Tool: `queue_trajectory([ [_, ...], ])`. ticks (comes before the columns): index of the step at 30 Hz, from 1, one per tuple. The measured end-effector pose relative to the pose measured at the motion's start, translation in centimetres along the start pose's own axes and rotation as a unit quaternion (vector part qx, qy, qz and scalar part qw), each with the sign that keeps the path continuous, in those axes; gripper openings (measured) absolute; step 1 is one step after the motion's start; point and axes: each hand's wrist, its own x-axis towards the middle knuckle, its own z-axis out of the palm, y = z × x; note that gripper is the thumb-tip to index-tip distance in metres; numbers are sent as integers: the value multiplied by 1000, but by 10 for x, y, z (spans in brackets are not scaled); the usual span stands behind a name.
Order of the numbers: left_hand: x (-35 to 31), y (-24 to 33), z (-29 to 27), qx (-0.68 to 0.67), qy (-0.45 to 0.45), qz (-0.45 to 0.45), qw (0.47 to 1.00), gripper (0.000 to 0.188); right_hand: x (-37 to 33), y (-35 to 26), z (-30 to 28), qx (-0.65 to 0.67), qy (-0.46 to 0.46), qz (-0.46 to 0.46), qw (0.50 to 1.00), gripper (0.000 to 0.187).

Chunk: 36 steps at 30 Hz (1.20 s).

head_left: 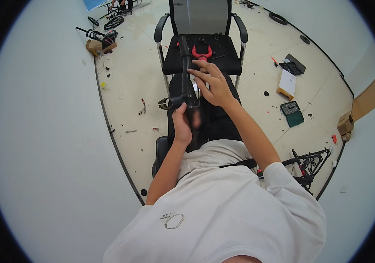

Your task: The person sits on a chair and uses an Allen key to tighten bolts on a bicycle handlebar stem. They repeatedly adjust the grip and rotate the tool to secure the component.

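My left hand (181, 125) is closed around the lower end of a black handlebar (185, 72), at the stem (176, 102) with its ring-shaped clamp pointing left. The bar lies over my lap and reaches up to the chair seat. A thin L-shaped hex key (199, 98) stands at the stem's right side. Right above it, my right hand (213, 83) has its fingers stretched and apart, the fingertips close to the bar; whether they touch it or the key I cannot tell. A red forked part (202, 52) lies on the black chair seat (229, 65) in front of me.
Small dark parts lie on the seat. On the floor to the right are a green case (294, 118), a white-topped box (286, 83) and a black bike frame (312, 164). Left stands a carton (95, 46) with bike parts. Another person (126, 4) is at the far left.
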Motion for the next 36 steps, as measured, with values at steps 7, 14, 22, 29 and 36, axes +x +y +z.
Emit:
queue_trajectory([
  [7, -2, 1, 4, -8, 4, -10, 1000, 38, -15, 7, 3, 9, 2, 18, 1000, 16],
  [14, -9, 15, 12, -97, 43, -23, 994, 41, -70, -4, 17, 79, -82, 115, 987, 14],
  [22, -6, 13, 0, -121, 138, 32, 982, 39, -90, -44, 13, 187, -235, 195, 934, 26],
  [29, -6, 14, 8, -65, 179, 55, 980, 38, -90, -59, 4, 189, -244, 232, 922, 30],
  [36, -7, 18, 10, -36, 193, 53, 979, 38, -88, -64, 1, 232, -254, 294, 892, 31],
])
